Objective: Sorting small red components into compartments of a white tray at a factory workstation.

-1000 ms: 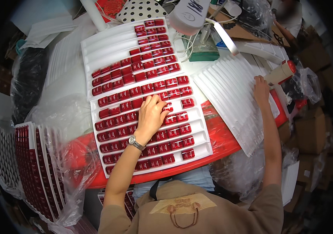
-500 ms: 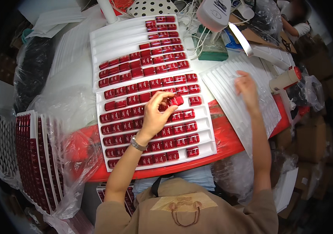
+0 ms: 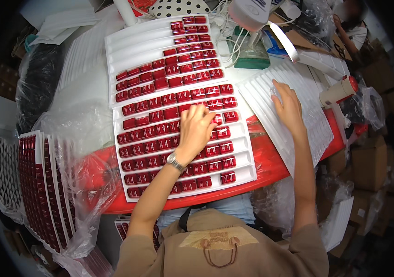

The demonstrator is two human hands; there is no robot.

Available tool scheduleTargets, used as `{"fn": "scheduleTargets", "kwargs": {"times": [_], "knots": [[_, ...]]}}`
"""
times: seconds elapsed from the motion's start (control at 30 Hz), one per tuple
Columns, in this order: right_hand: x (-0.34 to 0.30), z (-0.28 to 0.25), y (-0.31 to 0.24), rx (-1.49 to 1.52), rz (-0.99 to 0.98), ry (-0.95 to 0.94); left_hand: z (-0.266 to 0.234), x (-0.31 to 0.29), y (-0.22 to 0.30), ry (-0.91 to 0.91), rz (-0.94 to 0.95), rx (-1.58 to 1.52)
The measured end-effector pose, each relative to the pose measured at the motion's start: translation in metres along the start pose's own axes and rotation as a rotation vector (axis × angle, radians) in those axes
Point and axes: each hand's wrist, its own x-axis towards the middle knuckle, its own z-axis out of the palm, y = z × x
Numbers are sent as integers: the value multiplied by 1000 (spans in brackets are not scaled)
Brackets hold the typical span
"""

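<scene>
Red block (image 3: 217, 119), clamped in left grip (image 3: 196, 128).
Glossy with pale glints, partly hidden; right grip (image 3: 289, 108) spread apart.

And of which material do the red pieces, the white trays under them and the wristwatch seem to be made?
The red pieces look like glossy plastic, perhaps glass: they show sharp highlights. The white trays seem smooth moulded plastic, with shaped channels. The wristwatch is probably metal, from its silvery shine.
</scene>
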Motion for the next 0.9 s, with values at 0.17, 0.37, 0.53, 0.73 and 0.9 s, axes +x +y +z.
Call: {"fn": "scheduleTargets", "kwargs": {"times": [0.17,0.37,0.53,0.73,0.9], "knots": [[-1,52,62,-87,-145,-213,11,-1,-8,78,55,75],[2,30,15,855,482,-15,-40,-28,-33,-23,-121,122],[-13,38,-73,1485,369,-183,-37,-22,-10,-9,-179,-561],[-24,35,-121,1344,210,-430,-48,-26,5,-116,-18,-794],[-29,51,-114,830,-21,-268,-48,-32,10,-149,-61,-792]]}}
